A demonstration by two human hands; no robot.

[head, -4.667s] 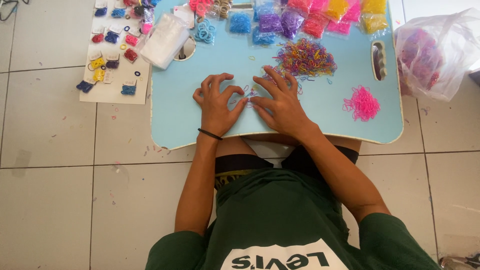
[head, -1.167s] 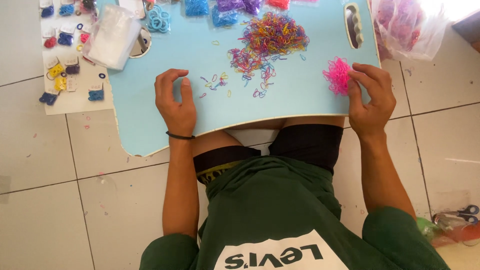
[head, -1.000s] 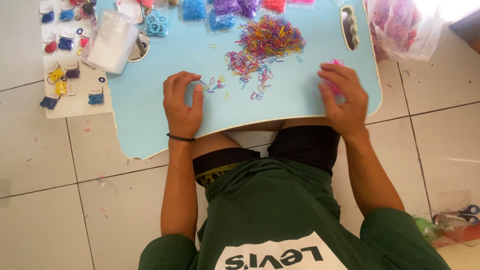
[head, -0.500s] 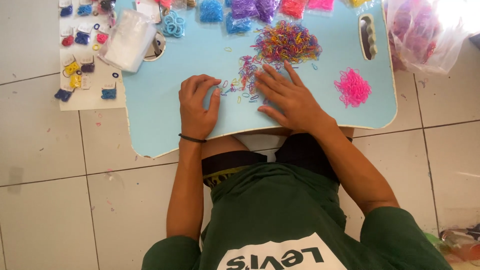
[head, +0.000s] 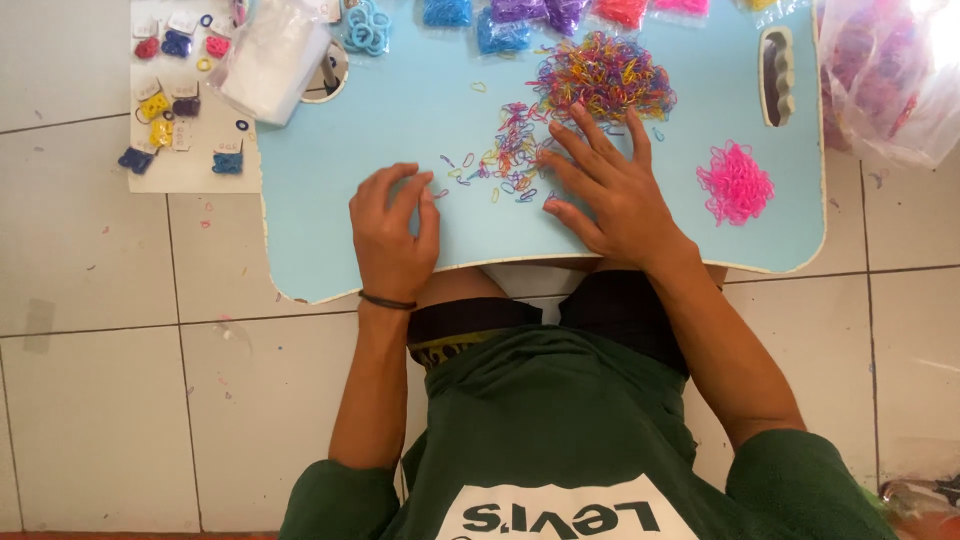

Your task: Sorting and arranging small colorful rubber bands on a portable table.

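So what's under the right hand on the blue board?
The right hand lies flat on the blue board, fingertips among loose multicoloured bands. Anything beneath the palm is covered.

Under both hands, the pale blue tray (head: 420, 110) looks smooth and matt. Just past the right hand (head: 612, 190) lie small rubbery bands (head: 600, 75) — slightly glossy. Beyond the left hand (head: 392, 228), a clear plastic bag (head: 268, 58) — crinkled, shiny.

Both hands lie flat on the pale blue lap table (head: 380, 130). The left hand (head: 392, 235) rests empty at six o'clock; the right hand (head: 612, 190), fingers spread, touches scattered multicoloured small rubber bands (head: 512, 160). A pink rubber band heap (head: 735, 182) sits toward three o'clock.
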